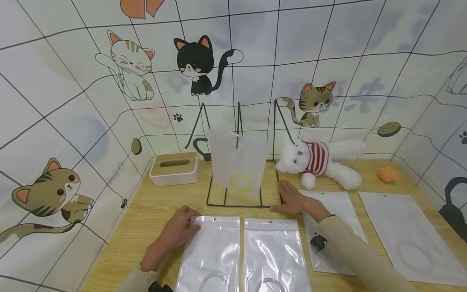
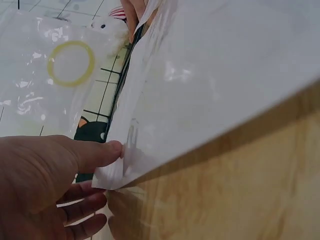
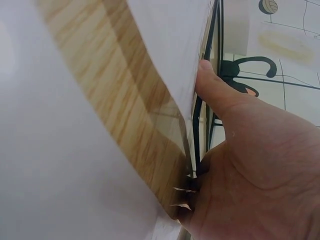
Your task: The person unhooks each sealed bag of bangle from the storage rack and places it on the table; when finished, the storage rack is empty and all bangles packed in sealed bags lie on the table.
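In the head view my left hand [image 1: 175, 233] is at the top left corner of a shiny ziplock bag [image 1: 215, 247]. Its thumb and a partly hidden finger pinch that corner in the left wrist view. A second ziplock bag [image 1: 273, 251] lies flat just to the right. My right hand [image 1: 292, 198] rests on the wooden table with its fingers straight, at the right front corner of a black wire rack [image 1: 233, 206]. Its thumb touches near the second bag's top edge. From the rack's middle hook hangs another ziplock bag [image 1: 238, 162] with a yellow ring mark.
Two more flat bags lie at the right, a white bag [image 1: 330, 227] under my right forearm and another [image 1: 412, 227] with a pink ring. Behind are a tissue box [image 1: 175, 168], a white plush toy [image 1: 317, 160] in striped clothing and an orange ball [image 1: 388, 174], before a cat-print wall.
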Action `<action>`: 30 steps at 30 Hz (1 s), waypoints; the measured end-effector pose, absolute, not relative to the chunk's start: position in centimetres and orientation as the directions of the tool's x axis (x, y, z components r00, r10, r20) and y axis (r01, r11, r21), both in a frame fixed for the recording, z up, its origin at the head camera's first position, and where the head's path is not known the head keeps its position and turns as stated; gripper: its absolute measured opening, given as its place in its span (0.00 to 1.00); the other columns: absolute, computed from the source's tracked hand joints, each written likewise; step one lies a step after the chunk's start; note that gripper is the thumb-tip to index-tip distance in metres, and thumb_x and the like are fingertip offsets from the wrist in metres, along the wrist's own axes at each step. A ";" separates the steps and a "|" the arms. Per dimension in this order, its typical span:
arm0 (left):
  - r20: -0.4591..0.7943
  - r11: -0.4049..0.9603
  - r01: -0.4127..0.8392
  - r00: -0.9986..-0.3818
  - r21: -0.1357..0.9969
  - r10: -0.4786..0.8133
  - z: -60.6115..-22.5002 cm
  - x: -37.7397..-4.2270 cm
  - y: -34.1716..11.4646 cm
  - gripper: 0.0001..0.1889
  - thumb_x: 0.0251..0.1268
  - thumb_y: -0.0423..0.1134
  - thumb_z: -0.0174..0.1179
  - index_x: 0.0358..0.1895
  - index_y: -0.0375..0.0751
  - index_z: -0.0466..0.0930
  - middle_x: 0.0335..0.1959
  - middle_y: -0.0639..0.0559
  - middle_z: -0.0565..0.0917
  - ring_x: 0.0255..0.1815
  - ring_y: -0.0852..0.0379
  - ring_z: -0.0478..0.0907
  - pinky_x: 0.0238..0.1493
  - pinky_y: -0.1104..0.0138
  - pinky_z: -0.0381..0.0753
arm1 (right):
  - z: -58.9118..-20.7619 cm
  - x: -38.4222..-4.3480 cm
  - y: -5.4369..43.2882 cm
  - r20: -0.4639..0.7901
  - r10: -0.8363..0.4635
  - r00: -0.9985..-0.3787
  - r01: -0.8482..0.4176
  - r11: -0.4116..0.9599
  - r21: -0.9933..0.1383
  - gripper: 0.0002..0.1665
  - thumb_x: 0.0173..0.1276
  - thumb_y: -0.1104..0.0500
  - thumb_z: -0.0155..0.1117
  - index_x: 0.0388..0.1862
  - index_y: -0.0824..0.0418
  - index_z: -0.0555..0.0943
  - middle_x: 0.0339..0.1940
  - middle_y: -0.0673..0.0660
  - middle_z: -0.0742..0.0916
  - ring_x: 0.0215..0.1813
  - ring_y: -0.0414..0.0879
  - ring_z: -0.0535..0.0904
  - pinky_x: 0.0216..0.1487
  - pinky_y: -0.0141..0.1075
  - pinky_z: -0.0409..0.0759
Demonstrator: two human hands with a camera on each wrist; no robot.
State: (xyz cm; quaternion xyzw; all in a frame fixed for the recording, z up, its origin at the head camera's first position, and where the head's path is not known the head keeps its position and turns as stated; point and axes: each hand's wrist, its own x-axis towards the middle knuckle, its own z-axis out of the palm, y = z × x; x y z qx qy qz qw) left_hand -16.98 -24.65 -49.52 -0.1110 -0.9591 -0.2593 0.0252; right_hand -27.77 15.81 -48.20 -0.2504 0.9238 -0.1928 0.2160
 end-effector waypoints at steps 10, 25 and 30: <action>0.182 0.888 0.293 -0.953 0.353 0.242 -49.9 -16.9 -24.5 0.16 0.57 0.40 0.73 0.49 0.42 0.84 0.44 0.48 0.80 0.44 0.51 0.75 0.42 0.59 0.78 | -48.5 -28.0 15.7 -0.293 -0.561 -0.775 -0.395 0.790 -0.468 0.66 0.71 0.33 0.58 0.76 0.82 0.38 0.78 0.81 0.42 0.80 0.73 0.34 0.79 0.63 0.41; 0.440 0.693 0.443 -0.876 0.569 0.199 -46.5 -19.6 -24.9 0.15 0.71 0.42 0.62 0.55 0.39 0.80 0.53 0.47 0.83 0.58 0.47 0.79 0.58 0.49 0.78 | -48.7 -28.0 15.5 -0.277 -0.566 -0.776 -0.397 0.780 -0.484 0.66 0.70 0.35 0.59 0.76 0.83 0.38 0.77 0.82 0.42 0.80 0.74 0.34 0.78 0.63 0.40; 0.470 0.533 0.459 -0.874 0.711 0.125 -45.9 -21.6 -23.0 0.12 0.79 0.41 0.52 0.56 0.41 0.79 0.55 0.48 0.81 0.60 0.51 0.76 0.61 0.50 0.73 | -48.6 -27.9 15.8 -0.276 -0.558 -0.783 -0.387 0.783 -0.487 0.65 0.71 0.36 0.60 0.76 0.83 0.39 0.77 0.82 0.42 0.79 0.74 0.34 0.78 0.64 0.40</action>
